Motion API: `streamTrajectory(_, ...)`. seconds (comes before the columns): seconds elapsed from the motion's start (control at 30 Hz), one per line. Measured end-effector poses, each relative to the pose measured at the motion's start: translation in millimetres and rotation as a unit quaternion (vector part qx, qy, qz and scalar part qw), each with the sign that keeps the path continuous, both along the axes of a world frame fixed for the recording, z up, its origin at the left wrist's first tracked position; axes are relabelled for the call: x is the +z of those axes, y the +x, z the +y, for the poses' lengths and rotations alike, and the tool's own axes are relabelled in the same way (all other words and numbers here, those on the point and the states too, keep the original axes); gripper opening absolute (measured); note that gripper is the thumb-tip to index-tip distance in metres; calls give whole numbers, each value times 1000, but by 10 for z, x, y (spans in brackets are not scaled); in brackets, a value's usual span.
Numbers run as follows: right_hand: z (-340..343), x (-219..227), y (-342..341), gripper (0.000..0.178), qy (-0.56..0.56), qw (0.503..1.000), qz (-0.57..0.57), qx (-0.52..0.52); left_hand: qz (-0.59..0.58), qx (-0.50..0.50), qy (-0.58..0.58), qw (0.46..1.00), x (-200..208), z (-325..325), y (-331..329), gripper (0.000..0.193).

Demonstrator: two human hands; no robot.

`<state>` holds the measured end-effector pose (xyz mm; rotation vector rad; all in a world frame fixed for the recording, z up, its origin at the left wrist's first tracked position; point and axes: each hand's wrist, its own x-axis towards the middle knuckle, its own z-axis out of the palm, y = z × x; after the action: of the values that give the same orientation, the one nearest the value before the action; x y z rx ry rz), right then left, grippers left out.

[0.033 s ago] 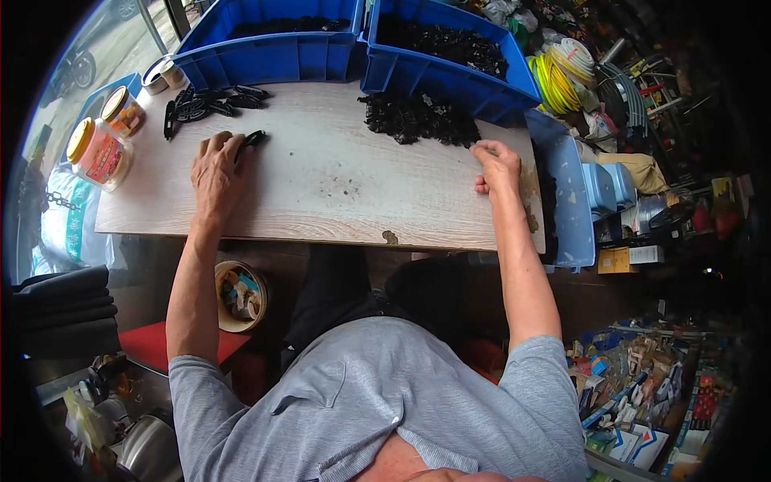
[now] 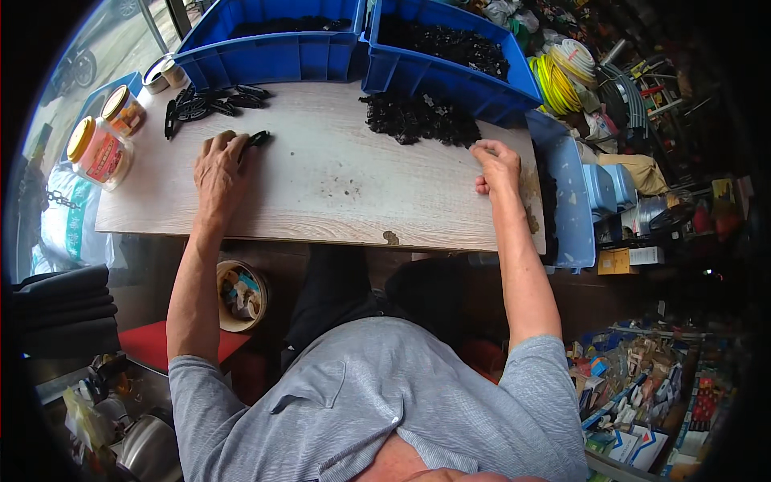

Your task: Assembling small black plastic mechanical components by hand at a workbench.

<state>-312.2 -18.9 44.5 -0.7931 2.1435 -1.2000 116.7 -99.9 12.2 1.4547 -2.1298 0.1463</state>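
Observation:
On the left of the table (image 2: 321, 217), my left hand (image 2: 218, 173) is closed on an elongated, glossy black piece (image 2: 259, 138) that sticks out past the thumb and fingertips. The hand hides part of it. Beyond this hand lies a loose heap of similar oblong black pieces (image 2: 193, 106). My right hand (image 2: 499, 167) rests at the table's right side, fingers curled and thumb and forefinger pinched together. Its fingertips touch or nearly touch the edge of a pile of small black parts (image 2: 418, 120). Whatever they pinch is too small to make out.
Two blue bins (image 2: 269, 60) (image 2: 450, 80) with black parts stand along the far edge. Lidded plastic jars (image 2: 103, 157) and an open tin (image 2: 157, 76) are at left. A light-blue crate (image 2: 572, 201) adjoins the right edge. A round bucket (image 2: 241, 321) with scraps sits below the front edge.

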Motion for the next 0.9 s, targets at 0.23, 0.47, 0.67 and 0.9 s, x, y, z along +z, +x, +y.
streamTrajectory(0.23,-55,23,50,19,47,994,91,47,-17,-34,6,999,33,147,-276,31)
streamTrajectory(0.47,39,-129,-90,18,-16,1000,-20,14,164,-76,-97,979,35,283,-334,26)
streamTrajectory(0.67,301,3,449,15,-61,978,-201,13,555,-179,314,749,-174,897,-1269,28)
streamTrajectory(0.9,434,-217,1076,11,-202,938,-254,121,614,-221,430,624,-52,846,-1894,33)
